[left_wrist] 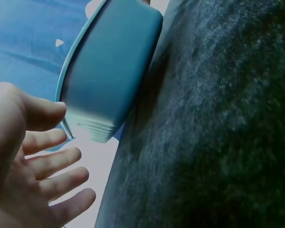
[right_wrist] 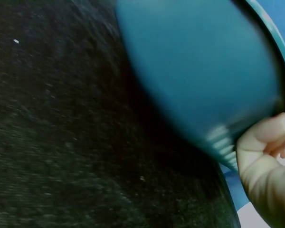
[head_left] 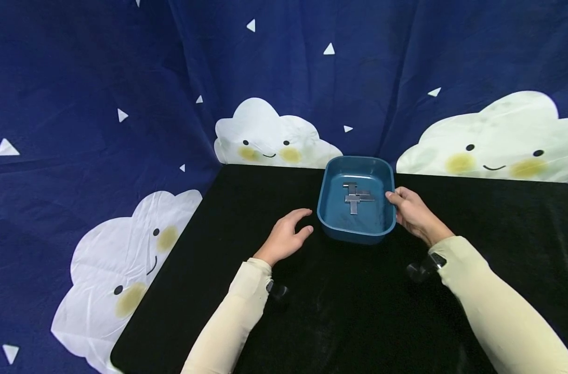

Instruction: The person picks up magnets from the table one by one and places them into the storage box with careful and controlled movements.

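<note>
A blue plastic bin (head_left: 357, 231) with rounded corners stands at the back of the black table. Inside it lie several small silver metal pieces (head_left: 354, 199), close together and partly overlapping; their kind is too small to tell. My right hand (head_left: 412, 212) grips the bin's right wall, thumb over the rim and fingers outside. Just left of the bin, my left hand (head_left: 286, 236) holds nothing, its fingers spread and loosely bent. The left wrist view shows those fingers (left_wrist: 57, 164) apart from the bin's wall (left_wrist: 109, 61). Whether the bin's base touches the table cannot be told.
The black tabletop (head_left: 340, 306) reaches back to a dark blue curtain (head_left: 284, 62) with white triangles and smiling clouds. The table's left edge runs diagonally beside a cloud (head_left: 134, 265). Small dark devices (head_left: 424, 269) sit on both wrists.
</note>
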A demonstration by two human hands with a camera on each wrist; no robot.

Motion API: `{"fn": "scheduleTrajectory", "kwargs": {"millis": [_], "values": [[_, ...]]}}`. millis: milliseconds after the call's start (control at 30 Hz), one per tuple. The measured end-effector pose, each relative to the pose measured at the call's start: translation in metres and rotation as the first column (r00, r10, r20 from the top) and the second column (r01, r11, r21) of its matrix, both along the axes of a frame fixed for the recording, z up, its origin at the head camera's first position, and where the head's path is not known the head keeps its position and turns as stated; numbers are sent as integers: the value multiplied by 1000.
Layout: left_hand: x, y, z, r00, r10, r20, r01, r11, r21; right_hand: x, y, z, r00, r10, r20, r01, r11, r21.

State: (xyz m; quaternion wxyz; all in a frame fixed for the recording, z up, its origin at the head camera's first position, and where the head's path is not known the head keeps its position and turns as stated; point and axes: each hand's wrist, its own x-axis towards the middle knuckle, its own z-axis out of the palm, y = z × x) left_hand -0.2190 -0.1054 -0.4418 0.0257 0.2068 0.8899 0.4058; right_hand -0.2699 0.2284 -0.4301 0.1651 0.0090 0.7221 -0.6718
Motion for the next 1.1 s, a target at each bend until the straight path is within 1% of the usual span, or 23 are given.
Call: {"fn": "scheduleTrajectory", "kwargs": {"millis": [100,233,367,467,667,767,1000,1100], "values": [[-3,3,-2,1000,18,5,-18,1000,6,-6,1,-1,1000,-4,-6,4,1000,-26],[-5,4,-5,999,29,32,-29,1000,2,-14,5,-3,1000,-6,-2,6,998,-62],[-5,2,-6,999,44,30,-44,999,-4,-20,7,-7,1000,-6,10,7,995,-98],[-5,1,-7,998,54,17,-54,998,-11,-26,9,-10,1000,-7,13,8,994,-105],[-6,1,-8,998,66,18,-66,997,-31,-38,12,-14,1000,-2,-8,1,999,-50],[-6,0,-8,997,68,22,-68,997,-35,-42,12,-17,1000,2,-6,-2,999,-46],[-6,-3,-7,997,55,56,-54,998,-23,-47,14,-24,999,30,18,-29,999,-22],[-6,-5,-6,996,51,67,-50,999,-23,-48,13,-28,1000,25,13,-25,999,-39]]}}
